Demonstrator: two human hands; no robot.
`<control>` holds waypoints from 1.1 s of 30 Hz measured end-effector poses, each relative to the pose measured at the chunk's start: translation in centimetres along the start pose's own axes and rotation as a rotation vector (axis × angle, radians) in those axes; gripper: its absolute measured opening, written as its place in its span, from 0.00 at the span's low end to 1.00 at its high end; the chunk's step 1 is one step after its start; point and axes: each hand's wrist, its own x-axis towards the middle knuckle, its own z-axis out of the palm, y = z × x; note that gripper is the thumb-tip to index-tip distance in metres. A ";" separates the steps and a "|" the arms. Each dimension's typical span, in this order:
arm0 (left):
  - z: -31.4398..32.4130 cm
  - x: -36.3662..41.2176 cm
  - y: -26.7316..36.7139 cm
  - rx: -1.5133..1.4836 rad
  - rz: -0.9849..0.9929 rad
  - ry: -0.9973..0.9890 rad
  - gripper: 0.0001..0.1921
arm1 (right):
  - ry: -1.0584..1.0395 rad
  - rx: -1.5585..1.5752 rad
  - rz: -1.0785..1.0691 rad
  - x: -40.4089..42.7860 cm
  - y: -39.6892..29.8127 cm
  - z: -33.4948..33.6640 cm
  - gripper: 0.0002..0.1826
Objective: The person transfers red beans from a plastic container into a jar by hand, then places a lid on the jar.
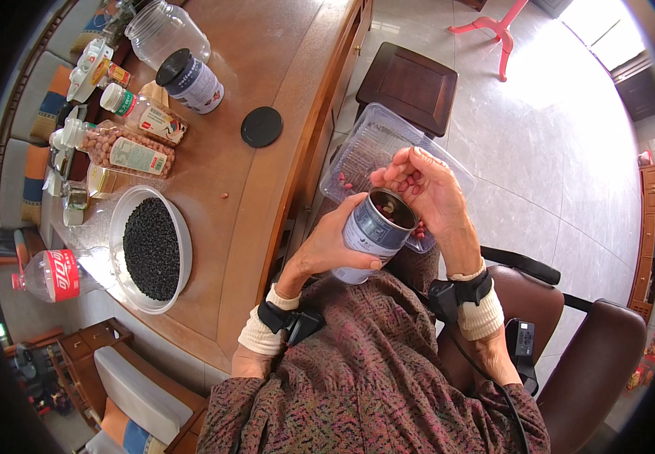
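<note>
My left hand (pixel 327 241) grips a blue and white can (pixel 376 232) around its side, over my lap. The can is without a lid, and red-skinned peanuts show inside it. My right hand (pixel 427 184) is cupped over the can's rim with a few peanuts in its curled fingers. Beneath both hands a clear plastic tray (pixel 356 142) holds more red peanuts; part of it is hidden by the hands and the can. On the wooden table a round black lid (pixel 261 127) lies flat, near a second can with a black lid (pixel 191 82).
A white tub of black seeds (pixel 188 249) stands on the table (pixel 237 227), with a peanut jar (pixel 129 147), a lying cola bottle (pixel 61 275), a large clear jar (pixel 168 31) and other containers. A wooden stool (pixel 410 82) is beyond the tray; a brown chair (pixel 594 352) is at right.
</note>
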 end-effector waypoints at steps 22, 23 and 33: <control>0.0 -0.1 0.4 -0.004 -0.011 0.002 0.55 | -0.024 -0.022 0.016 -0.1 0.1 0.1 0.15; 0.0 -0.1 0.4 0.001 -0.014 0.003 0.55 | -0.026 -0.023 0.012 -0.1 0.1 0.1 0.15; 0.2 0.1 1.0 -0.111 -0.046 0.019 0.54 | -0.338 -0.518 -0.116 -1.3 -0.3 1.8 0.27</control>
